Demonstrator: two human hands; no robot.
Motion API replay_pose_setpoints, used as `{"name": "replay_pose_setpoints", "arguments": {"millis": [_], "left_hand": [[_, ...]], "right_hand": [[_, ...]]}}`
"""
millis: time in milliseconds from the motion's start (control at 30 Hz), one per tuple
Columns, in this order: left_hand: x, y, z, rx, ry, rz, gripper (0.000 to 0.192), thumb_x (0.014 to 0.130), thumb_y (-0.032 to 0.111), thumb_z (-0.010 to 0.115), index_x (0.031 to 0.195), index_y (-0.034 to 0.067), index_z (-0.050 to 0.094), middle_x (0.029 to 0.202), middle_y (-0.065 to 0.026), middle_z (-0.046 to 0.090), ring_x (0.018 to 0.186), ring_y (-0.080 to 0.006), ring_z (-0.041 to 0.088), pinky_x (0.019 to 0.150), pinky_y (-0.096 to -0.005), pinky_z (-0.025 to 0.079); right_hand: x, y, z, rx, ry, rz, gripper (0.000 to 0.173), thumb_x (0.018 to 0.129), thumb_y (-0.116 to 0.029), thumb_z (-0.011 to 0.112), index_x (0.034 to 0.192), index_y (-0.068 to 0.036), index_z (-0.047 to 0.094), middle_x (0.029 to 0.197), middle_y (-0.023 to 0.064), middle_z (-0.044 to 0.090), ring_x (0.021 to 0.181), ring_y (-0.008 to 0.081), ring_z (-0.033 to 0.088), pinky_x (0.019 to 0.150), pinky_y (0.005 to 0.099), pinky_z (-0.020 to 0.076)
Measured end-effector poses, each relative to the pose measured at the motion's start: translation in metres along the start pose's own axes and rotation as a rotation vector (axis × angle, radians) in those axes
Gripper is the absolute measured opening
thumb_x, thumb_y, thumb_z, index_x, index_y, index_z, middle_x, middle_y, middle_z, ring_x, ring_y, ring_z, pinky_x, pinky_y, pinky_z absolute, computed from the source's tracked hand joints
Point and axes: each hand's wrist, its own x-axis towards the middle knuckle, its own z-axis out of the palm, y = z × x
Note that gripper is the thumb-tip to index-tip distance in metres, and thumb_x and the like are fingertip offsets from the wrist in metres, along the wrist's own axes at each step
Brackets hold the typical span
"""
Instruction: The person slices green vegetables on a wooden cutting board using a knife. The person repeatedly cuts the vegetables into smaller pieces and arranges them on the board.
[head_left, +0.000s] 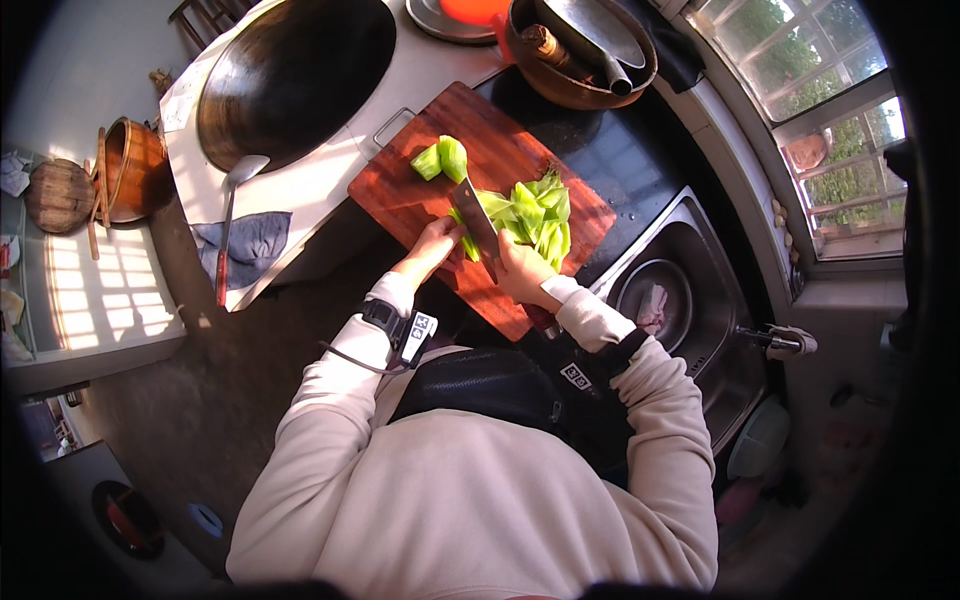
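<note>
My right hand (525, 268) grips a kitchen knife (477, 219), its broad blade angled across the wooden cutting board (420, 214). The dark handle end shows below my wrist. Left of the blade, my left hand (433, 246) presses a green vegetable piece (469, 244) against the board; its fingertips are close to the blade and partly hidden. A heap of pale green slices (541, 214) lies right of the knife. Beyond the blade's tip are two thick chunks of peeled green stem (453, 156), side by side.
A steel sink (720, 315) holding a round basin (686, 296) lies to the right. Ahead stands a large brown bowl (525, 71) with a pan in it. At left are a big wok (300, 82), a red-handled ladle (226, 232) and a grey cloth (259, 247).
</note>
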Motion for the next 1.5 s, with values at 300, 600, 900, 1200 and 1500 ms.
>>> {"name": "replay_pose_setpoints", "arguments": {"millis": [300,600,900,1200,1500], "left_hand": [[-0.005,0.005,0.003,0.042,-0.033,0.006,0.017,0.087,0.022,0.045,0.088,0.005,0.047,0.061,-0.0060,0.052,0.048,-0.0161,0.054,0.045,-0.0253,0.046],[-0.006,-0.004,0.008,-0.015,0.041,0.060,0.024,0.086,0.021,0.037,0.091,0.000,0.047,0.060,-0.0083,0.052,0.045,-0.0188,0.053,0.041,-0.0278,0.045],[0.003,-0.010,0.013,0.168,0.239,0.144,0.028,0.081,0.022,0.043,0.080,-0.005,0.051,0.057,-0.0134,0.055,0.046,-0.0240,0.057,0.041,-0.0306,0.047],[-0.005,-0.003,0.019,0.177,0.239,0.135,0.029,0.080,0.025,0.046,0.075,-0.003,0.051,0.055,-0.0118,0.055,0.040,-0.0180,0.054,0.035,-0.0274,0.041],[-0.005,0.004,0.021,0.205,0.257,0.104,0.029,0.078,0.025,0.048,0.076,-0.003,0.053,0.056,-0.0112,0.054,0.040,-0.0188,0.054,0.037,-0.0285,0.043]], "right_hand": [[0.008,0.015,0.032,-0.053,0.062,-0.011,0.028,0.075,-0.011,0.047,0.097,0.002,0.035,0.079,0.0282,0.053,0.066,0.0402,0.056,0.057,0.0447,0.0458],[-0.003,0.013,0.047,-0.083,0.143,0.033,0.029,0.076,-0.012,0.048,0.100,0.000,0.035,0.069,0.0228,0.054,0.056,0.0394,0.055,0.050,0.0459,0.0445],[-0.008,0.013,0.042,-0.082,0.293,-0.120,0.035,0.074,-0.008,0.051,0.104,0.002,0.036,0.059,0.0197,0.052,0.050,0.0380,0.052,0.046,0.0452,0.0428],[-0.027,-0.001,0.016,-0.055,0.289,-0.146,0.038,0.073,-0.007,0.050,0.106,0.006,0.034,0.057,0.0212,0.051,0.047,0.0372,0.052,0.043,0.0460,0.0406],[-0.017,-0.001,0.011,-0.056,0.168,-0.062,0.030,0.076,-0.009,0.047,0.100,0.003,0.036,0.074,0.0249,0.053,0.059,0.0385,0.054,0.052,0.0437,0.0448]]}}
